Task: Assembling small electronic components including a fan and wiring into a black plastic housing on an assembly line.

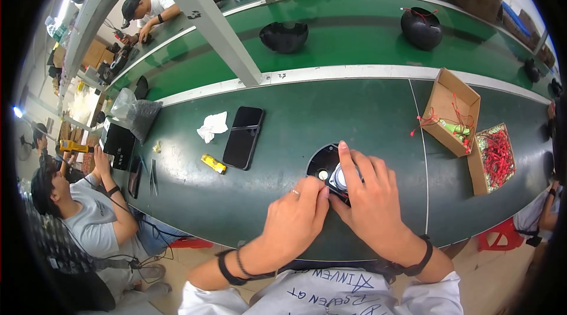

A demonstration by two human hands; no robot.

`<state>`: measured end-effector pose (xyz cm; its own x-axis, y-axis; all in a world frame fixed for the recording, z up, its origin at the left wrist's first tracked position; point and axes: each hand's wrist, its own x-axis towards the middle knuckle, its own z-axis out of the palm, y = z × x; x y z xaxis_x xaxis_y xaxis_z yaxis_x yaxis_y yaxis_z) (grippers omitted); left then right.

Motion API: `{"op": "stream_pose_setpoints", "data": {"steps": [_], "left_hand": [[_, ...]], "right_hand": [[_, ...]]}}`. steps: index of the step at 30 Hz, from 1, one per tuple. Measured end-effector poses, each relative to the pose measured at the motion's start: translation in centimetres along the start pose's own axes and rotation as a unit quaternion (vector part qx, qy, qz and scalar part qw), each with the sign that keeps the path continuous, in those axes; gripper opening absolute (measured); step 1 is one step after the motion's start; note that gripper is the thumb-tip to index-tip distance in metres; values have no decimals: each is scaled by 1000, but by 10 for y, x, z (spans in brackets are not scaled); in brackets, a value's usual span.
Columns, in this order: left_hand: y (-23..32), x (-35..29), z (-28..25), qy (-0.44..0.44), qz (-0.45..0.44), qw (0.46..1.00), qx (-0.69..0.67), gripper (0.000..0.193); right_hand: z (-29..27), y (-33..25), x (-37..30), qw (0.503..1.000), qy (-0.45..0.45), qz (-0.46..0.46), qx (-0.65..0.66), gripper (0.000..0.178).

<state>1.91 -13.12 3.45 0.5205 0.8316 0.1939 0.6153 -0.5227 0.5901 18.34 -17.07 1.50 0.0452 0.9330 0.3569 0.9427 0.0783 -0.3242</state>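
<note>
A black round housing (pixel 318 160) lies on the green bench in front of me, its hollow side up. Inside it show a silver-and-white round part like a small speaker (pixel 338 179) and a small pale disc (pixel 322 175). My right hand (pixel 372 197) covers the housing's right side, fingers reaching over its far rim and thumb at the near edge. My left hand (pixel 298 211) is closed in a pinch at the near-left edge of the housing. Whatever sits between those fingertips is hidden.
Left of the housing lie a black phone (pixel 243 137), a yellow-wrapped piece (pixel 213 164), a crumpled tissue (pixel 212 126) and tweezers (pixel 153 178). Cardboard boxes (pixel 452 108) (pixel 477 167) hold red-wired parts at right. Beyond a pale rail, black shells (pixel 284 37) sit on a green belt. Co-workers (pixel 97 214) work nearby.
</note>
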Motion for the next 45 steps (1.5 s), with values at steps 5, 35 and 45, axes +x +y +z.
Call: {"op": "stream_pose_setpoints", "data": {"steps": [5, 35, 45], "left_hand": [[-13, -13, 34, 120, 75, 988, 63, 16], [-13, -25, 2, 88, 61, 992, 69, 29], [-44, 51, 25, -165, 34, 865, -473, 75]], "right_hand": [[-3, 0, 2, 999, -13, 11, 33, 90], [-4, 22, 13, 981, 53, 19, 185, 67], [-7, 33, 5, 961, 68, 64, 262, 75]]}}
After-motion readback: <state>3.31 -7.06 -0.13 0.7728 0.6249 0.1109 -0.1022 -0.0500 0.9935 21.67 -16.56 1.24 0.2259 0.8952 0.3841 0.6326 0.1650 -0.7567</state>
